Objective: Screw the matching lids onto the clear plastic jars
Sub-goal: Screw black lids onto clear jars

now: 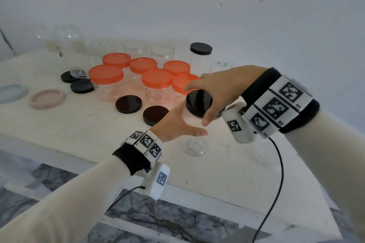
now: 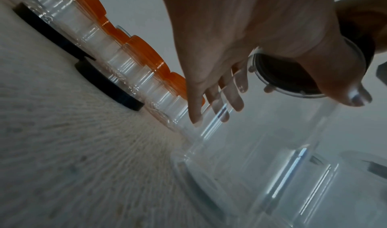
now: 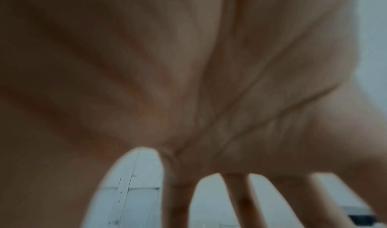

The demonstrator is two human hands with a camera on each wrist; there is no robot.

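Observation:
A tall clear jar stands near the table's front edge, topped by a black lid. My left hand holds the jar's upper wall, thumb in front and fingers behind. From above, my right hand grips the lid, its thumb on the near rim and its fingers over the far rim. The left wrist view shows the jar from low down, with my left hand's fingers spread on its wall and the lid seen from below. In the right wrist view only the blurred palm of my right hand shows.
Several orange-lidded jars crowd behind the held jar. Two loose black lids lie to its left, and more black lids and a pink lid lie farther left. Another clear jar stands under my right wrist. Lidless jars line the wall.

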